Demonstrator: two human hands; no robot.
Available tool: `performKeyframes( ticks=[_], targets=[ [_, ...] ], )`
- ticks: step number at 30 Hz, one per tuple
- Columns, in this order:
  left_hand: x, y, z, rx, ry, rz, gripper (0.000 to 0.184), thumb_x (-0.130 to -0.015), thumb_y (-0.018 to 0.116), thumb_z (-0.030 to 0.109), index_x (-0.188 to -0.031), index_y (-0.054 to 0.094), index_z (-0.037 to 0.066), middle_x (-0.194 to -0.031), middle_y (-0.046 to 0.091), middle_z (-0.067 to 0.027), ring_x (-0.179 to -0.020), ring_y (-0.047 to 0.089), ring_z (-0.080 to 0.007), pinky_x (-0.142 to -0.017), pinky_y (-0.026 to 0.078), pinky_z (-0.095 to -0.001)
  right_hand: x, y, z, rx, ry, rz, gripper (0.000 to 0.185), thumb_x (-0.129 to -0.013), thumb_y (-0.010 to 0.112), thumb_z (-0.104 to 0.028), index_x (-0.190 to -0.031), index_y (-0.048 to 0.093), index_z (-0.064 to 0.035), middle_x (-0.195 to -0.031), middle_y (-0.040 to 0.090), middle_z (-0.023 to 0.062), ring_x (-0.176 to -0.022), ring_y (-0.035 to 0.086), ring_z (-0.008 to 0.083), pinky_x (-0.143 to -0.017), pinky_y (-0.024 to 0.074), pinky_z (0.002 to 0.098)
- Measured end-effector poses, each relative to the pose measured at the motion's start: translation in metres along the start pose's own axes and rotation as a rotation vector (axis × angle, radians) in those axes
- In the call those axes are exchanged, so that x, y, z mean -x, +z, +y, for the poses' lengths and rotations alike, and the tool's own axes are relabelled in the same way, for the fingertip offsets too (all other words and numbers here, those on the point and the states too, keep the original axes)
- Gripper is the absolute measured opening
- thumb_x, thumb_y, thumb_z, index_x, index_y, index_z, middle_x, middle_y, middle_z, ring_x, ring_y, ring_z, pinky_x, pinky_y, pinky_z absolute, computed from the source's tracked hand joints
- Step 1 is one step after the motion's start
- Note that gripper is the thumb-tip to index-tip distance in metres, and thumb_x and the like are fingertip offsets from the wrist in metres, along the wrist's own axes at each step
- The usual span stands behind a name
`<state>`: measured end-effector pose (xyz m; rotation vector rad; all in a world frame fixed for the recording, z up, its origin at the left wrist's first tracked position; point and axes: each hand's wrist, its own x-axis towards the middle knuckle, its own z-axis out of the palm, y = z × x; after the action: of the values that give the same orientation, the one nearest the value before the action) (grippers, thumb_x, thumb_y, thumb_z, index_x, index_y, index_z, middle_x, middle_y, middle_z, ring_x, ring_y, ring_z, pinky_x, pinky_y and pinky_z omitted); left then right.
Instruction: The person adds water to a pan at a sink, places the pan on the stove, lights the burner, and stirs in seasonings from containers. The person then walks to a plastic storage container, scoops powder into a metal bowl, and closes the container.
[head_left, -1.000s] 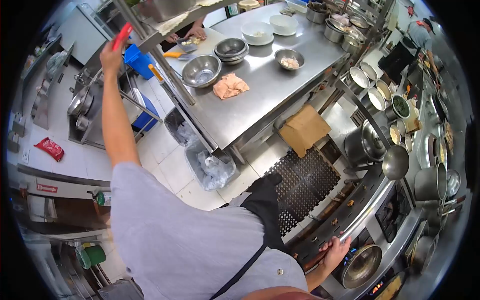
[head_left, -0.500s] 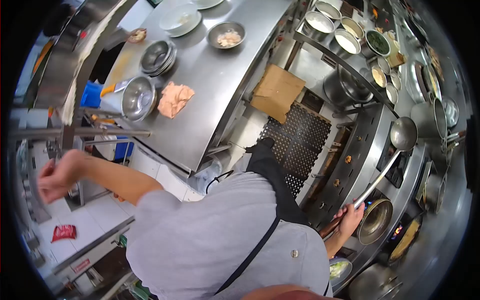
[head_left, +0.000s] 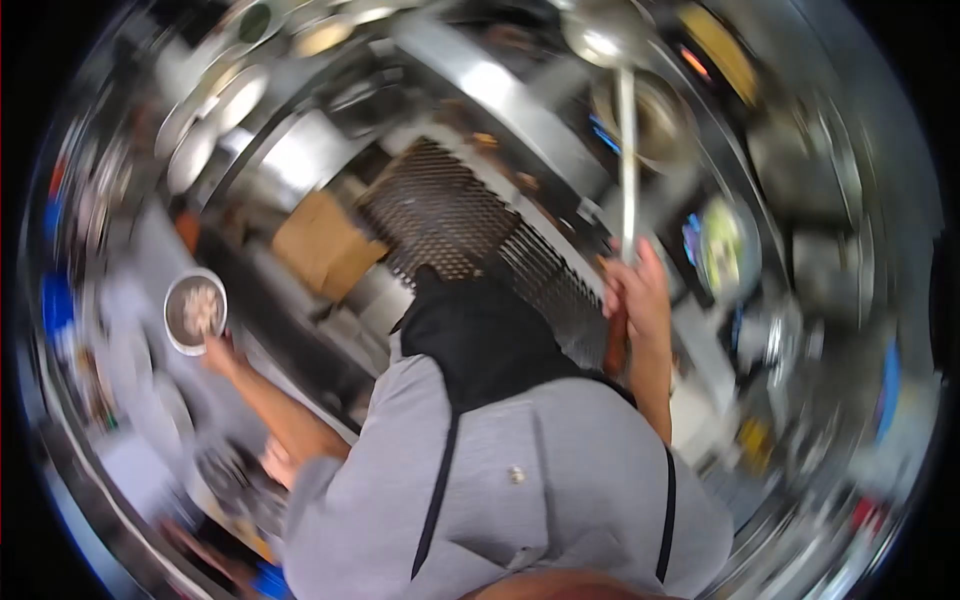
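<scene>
My left hand (head_left: pixel 222 356) grips the rim of a small metal bowl (head_left: pixel 178 316) that holds pale chunks of food (head_left: pixel 201 309). In my right hand (head_left: pixel 640 290) is a long ladle (head_left: pixel 628 160), fingers wrapped round its handle. The ladle's round head is up near the top of the view, beside a wok (head_left: pixel 655 120) on the stove. Blue flame shows at the wok's edge. The pink lump of food on the counter is partly hidden behind my left forearm.
A pan with green food (head_left: pixel 722 250) sits right of my right hand. A long pan with yellow food (head_left: pixel 718 50) is at the top right. Cardboard (head_left: pixel 325 245) lies by the perforated floor mat (head_left: pixel 450 215). Pale containers (head_left: pixel 240 98) stand at upper left. Much is motion-blurred.
The view has swung round toward the stove. My left hand, earlier raised with a red-handled object and then without it, now has the bowl of chunks. The ladle stays in my right hand.
</scene>
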<state>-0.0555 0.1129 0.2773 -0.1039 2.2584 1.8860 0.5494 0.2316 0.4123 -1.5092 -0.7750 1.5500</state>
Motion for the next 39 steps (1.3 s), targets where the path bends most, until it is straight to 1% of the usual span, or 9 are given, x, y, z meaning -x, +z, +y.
performKeyframes(
  ticks=[10,11,14,18,22,25,30,32,39],
  targets=[
    [0.361,0.377,0.040,-0.194,0.537,-1.205,0.036,-0.081,0.064,0.016,-0.108,0.055,-0.007,-0.098,0.061,-0.0165,-0.086,0.060,-0.0214,-0.071,0.052,-0.0351,-0.026,-0.131,0.031,-0.039,-0.087,0.266,0.021,-0.087,0.053,-0.006,-0.106,0.046,-0.0025,-0.064,0.049,0.0016,-0.042,0.047,0.0100,-0.035,0.0423,0.0261],
    [0.382,0.430,0.010,-0.149,1.214,-0.971,0.032,-0.081,0.063,0.015,-0.107,0.057,-0.003,-0.102,0.060,-0.0211,-0.099,0.058,-0.0301,-0.083,0.048,-0.0421,-0.030,-0.136,0.037,-0.042,-0.082,0.238,0.021,-0.087,0.054,-0.007,-0.106,0.046,-0.0028,-0.063,0.049,0.0008,-0.041,0.047,0.0102,-0.035,0.0423,0.0261],
    [0.509,0.454,0.032,-0.298,1.487,-1.127,0.029,-0.079,0.060,0.012,-0.108,0.061,0.017,-0.123,0.047,-0.0184,-0.087,0.063,-0.0423,-0.075,0.052,-0.0494,-0.041,-0.134,0.037,-0.008,-0.012,0.210,0.021,-0.086,0.055,-0.008,-0.106,0.047,-0.0033,-0.063,0.048,0.0002,-0.040,0.046,0.0103,-0.035,0.0424,0.0262],
    [0.584,0.503,-0.009,-0.363,2.147,-1.389,0.027,-0.083,0.055,0.009,-0.109,0.054,0.017,-0.121,0.045,-0.0198,-0.074,0.066,-0.0399,-0.065,0.057,-0.0455,-0.063,-0.140,0.034,-0.094,-0.030,0.101,0.019,-0.085,0.056,-0.010,-0.098,0.044,-0.0013,-0.062,0.050,0.0016,-0.043,0.051,0.0120,-0.036,0.0436,0.0291],
    [0.610,0.525,-0.002,-0.541,2.258,-1.262,0.035,-0.083,0.052,0.006,-0.116,0.050,0.019,-0.127,0.042,-0.0231,-0.072,0.067,-0.0374,-0.060,0.057,-0.0439,-0.068,-0.145,0.025,0.166,-0.015,0.231,0.023,-0.085,0.055,-0.010,-0.100,0.043,0.0023,-0.065,0.054,0.0076,-0.044,0.054,0.0163,-0.038,0.0442,0.0329],
    [0.606,0.545,0.018,-0.548,2.158,-1.254,0.035,-0.083,0.052,0.005,-0.115,0.050,0.020,-0.127,0.042,-0.0239,-0.072,0.067,-0.0391,-0.062,0.057,-0.0458,-0.077,-0.156,0.030,0.593,-0.112,0.400,0.034,-0.083,0.055,-0.012,-0.108,0.043,0.0087,-0.084,0.062,0.0313,-0.077,0.064,0.0453,-0.071,0.0499,0.0491],
    [0.597,0.541,0.032,-0.361,1.982,-1.217,0.038,-0.081,0.053,0.006,-0.116,0.050,0.019,-0.125,0.045,-0.0215,-0.075,0.065,-0.0420,-0.065,0.055,-0.0500,-0.059,-0.180,0.026,0.944,-0.196,0.425,0.034,-0.081,0.056,-0.011,-0.107,0.045,0.0075,-0.086,0.063,0.0317,-0.085,0.061,0.0484,-0.077,0.0484,0.0522],
    [0.595,0.540,0.021,-0.383,2.245,-1.354,0.033,-0.079,0.056,0.007,-0.111,0.053,0.018,-0.123,0.047,-0.0200,-0.075,0.065,-0.0419,-0.065,0.054,-0.0490,-0.050,-0.180,0.020,1.124,-0.158,0.413,0.028,-0.080,0.059,-0.010,-0.101,0.046,0.0045,-0.083,0.064,0.0295,-0.082,0.062,0.0464,-0.074,0.0491,0.0530],
    [0.558,0.546,0.022,-0.216,1.525,-1.276,0.028,-0.079,0.059,0.011,-0.107,0.058,0.011,-0.115,0.053,-0.0226,-0.095,0.060,-0.0444,-0.082,0.050,-0.0507,-0.051,-0.170,0.032,1.166,-0.228,0.493,0.026,-0.080,0.061,-0.009,-0.099,0.046,0.0018,-0.071,0.064,0.0243,-0.072,0.063,0.0437,-0.067,0.0492,0.0541]
  ],
)
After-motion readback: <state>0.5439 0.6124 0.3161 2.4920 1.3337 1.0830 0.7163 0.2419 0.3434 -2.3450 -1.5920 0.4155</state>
